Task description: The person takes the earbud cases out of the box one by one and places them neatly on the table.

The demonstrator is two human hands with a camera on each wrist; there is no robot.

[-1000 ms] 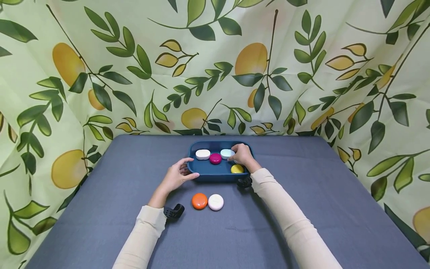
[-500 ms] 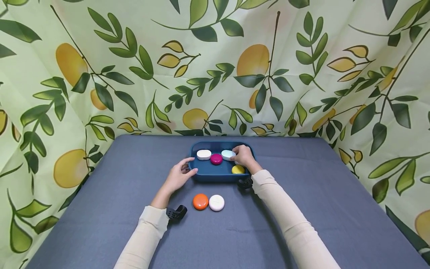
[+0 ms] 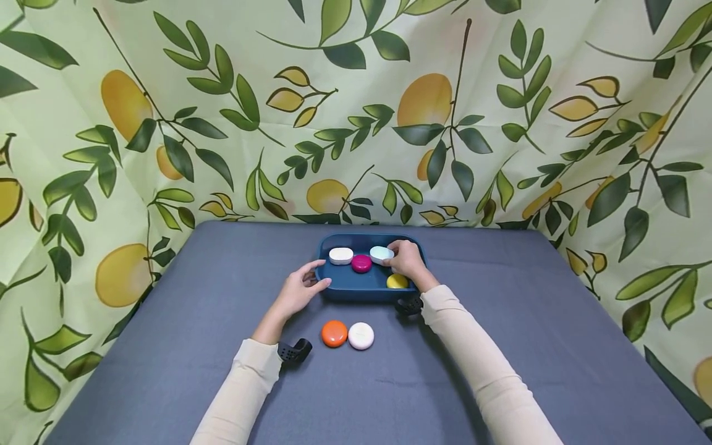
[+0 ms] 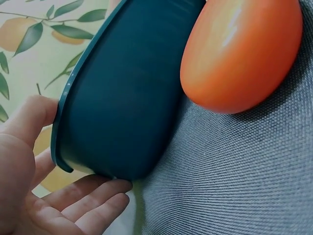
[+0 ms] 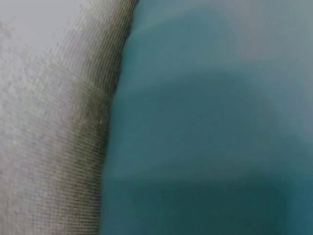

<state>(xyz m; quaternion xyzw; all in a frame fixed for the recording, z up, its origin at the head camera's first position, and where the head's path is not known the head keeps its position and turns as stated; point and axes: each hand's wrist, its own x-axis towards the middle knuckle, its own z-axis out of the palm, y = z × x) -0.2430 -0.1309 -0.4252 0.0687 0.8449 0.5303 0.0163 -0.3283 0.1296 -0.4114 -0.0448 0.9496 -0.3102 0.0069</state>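
A dark blue rectangular tray (image 3: pixel 356 295) stands near the table's back edge. My left hand (image 3: pixel 295 293) touches its left end with thumb and fingers; the left wrist view shows the thumb at the rim and the loosely extended fingers along the outer wall. Reaching over the right side, my right hand (image 3: pixel 408 258) pinches a light blue oval soap bar (image 3: pixel 381 254) inside the tray, slightly tilted. Also inside are a white oval soap bar (image 3: pixel 340 256), a magenta one (image 3: pixel 361 264) and a yellow one (image 3: pixel 397 282). In the right wrist view, the blurred tray wall (image 5: pixel 195 127) hides the fingers.
In front of the tray, an orange soap bar (image 3: pixel 334 334) and a round white one (image 3: pixel 361 335) lie side by side on the grey cloth-covered table (image 3: pixel 167 321). A leaf-and-fruit patterned curtain (image 3: pixel 356 86) hangs behind and along the sides.
My right hand keeps its pinch on the light blue soap bar, which has turned slightly inside the tray. The left hand stays at the tray's end. The head view has shifted a little.
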